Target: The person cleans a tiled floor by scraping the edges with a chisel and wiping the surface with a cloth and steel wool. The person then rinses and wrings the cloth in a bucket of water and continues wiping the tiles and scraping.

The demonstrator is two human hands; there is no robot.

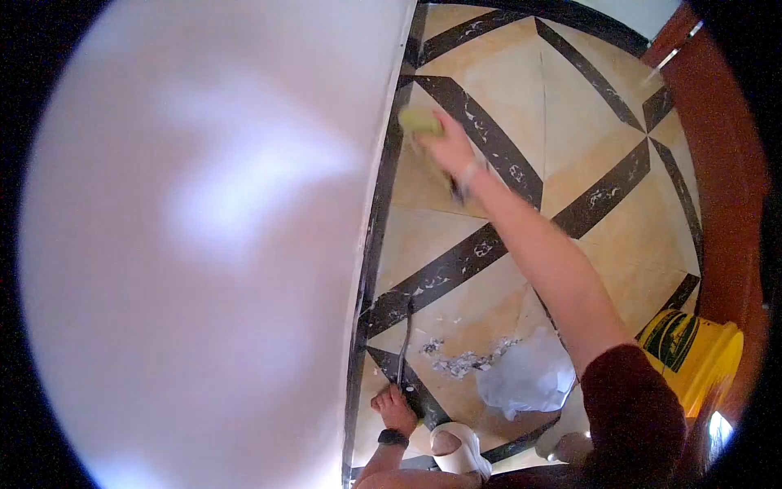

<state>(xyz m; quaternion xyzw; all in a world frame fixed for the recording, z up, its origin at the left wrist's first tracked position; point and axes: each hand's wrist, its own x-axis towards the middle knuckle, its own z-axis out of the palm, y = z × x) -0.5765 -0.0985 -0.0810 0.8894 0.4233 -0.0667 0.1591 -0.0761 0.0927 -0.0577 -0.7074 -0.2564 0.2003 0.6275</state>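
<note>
My right hand (448,143) is closed around a yellow-green sponge-like object (420,121), held at the dark floor border beside the white wall; both are slightly blurred. Low in the view, my left hand (393,407) rests near the floor close to the wall, its fingers closed around the lower end of a thin dark tool (404,350). Up the floor from that hand, the tool's far end lies near a dark tile band. A dark band is on my left wrist. Scraps of pale debris (460,363) lie on the tiles right of the tool.
A white plastic bag (528,373) lies beside the debris. A yellow bucket (699,359) stands at the lower right, near a reddish-brown door or panel (733,187). The white wall (204,244) fills the left side. My feet in light footwear (463,447) are at the bottom.
</note>
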